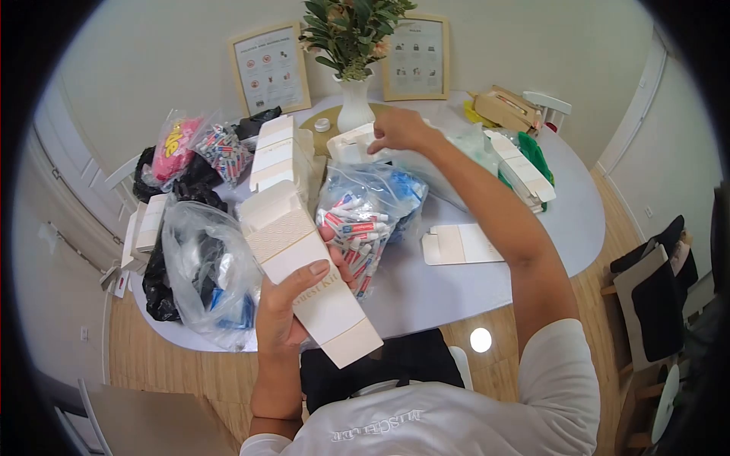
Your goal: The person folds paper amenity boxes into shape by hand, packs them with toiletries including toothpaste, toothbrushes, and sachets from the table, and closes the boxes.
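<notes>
My left hand (293,296) is wrapped around a white carton (315,285) with "Guest Kit" printed on it. The carton tilts, its flap end up and its lower end toward me. Across the table, my right hand (399,131) reaches over an open white box (351,144) beside a clear plastic bag (464,148). Its fingers are curled downward; whatever they grip, if anything, cannot be made out. Behind the carton lies a clear bag of small toothpaste tubes (357,232), with blue packets (411,194) at its right.
More white cartons stand at centre-left (274,156) and lie flat at the right (464,245). Plastic bags (209,258) crowd the left side. A white vase (354,102) with flowers and two framed signs (270,68) stand at the back. A brown package (506,110) lies back right.
</notes>
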Action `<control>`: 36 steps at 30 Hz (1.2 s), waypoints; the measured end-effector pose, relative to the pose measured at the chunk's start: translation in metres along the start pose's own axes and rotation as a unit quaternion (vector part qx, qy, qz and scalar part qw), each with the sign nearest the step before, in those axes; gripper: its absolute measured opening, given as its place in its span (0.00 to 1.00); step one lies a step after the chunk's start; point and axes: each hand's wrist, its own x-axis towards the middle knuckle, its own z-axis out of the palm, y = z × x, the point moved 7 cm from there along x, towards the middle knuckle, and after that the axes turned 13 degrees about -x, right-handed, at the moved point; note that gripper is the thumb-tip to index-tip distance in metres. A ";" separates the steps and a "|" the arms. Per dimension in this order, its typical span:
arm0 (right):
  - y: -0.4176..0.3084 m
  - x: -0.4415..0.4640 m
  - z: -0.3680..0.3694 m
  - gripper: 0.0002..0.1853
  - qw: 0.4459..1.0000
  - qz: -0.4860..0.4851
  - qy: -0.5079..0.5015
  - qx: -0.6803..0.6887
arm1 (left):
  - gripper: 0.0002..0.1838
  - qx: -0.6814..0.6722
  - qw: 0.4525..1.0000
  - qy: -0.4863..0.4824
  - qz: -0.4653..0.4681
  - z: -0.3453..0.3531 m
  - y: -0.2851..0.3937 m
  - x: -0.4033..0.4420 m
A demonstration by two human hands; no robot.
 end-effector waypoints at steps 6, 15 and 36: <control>0.011 0.021 0.012 0.19 0.987 0.150 -0.059 -0.005 | 0.31 0.004 0.999 -0.049 -0.011 -0.006 0.010 -0.010; 0.034 0.003 -0.107 0.06 0.743 -0.009 0.489 0.457 | 0.32 0.011 0.997 -0.056 -0.044 -0.008 0.007 -0.004; -0.174 -0.119 -0.241 0.15 0.819 -0.368 0.415 0.149 | 0.29 0.177 0.981 -0.074 0.021 0.000 0.036 -0.016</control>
